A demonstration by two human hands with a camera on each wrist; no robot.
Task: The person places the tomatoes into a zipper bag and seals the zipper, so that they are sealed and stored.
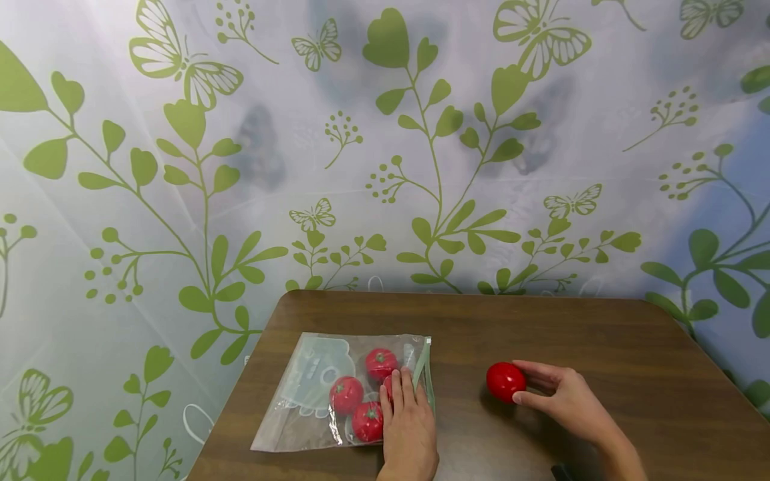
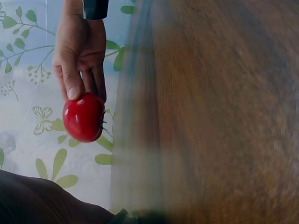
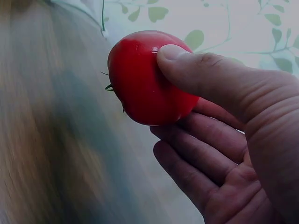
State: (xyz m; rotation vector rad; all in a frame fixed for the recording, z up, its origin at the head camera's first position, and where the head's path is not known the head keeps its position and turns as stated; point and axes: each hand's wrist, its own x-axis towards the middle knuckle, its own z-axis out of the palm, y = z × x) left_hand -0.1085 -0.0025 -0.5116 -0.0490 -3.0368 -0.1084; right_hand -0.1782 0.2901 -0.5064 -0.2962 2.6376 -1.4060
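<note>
Between thumb and fingers, my right hand (image 1: pixel 568 401) pinches a glossy red tomato (image 1: pixel 505 382) over the right half of the table. In the right wrist view the thumb presses one side of this tomato (image 3: pixel 145 79), and its green stem faces the table. My left hand (image 1: pixel 410 427) rests flat, fingers straight, on the right part of a clear zip bag (image 1: pixel 301 427). Inside the bag several red tomatoes (image 1: pixel 346 395) lie close together; one is partly hidden under the left fingers. The green-edged zip side (image 1: pixel 428 367) of the bag points right.
The brown wooden table (image 1: pixel 481 321) has rounded far corners. Right behind it hangs a pale curtain (image 1: pixel 337 167) printed with green leaves and butterflies. A light blue printed shape (image 1: pixel 325 367) shows on the bag's left part. A small dark object (image 1: pixel 561 473) is at the near edge.
</note>
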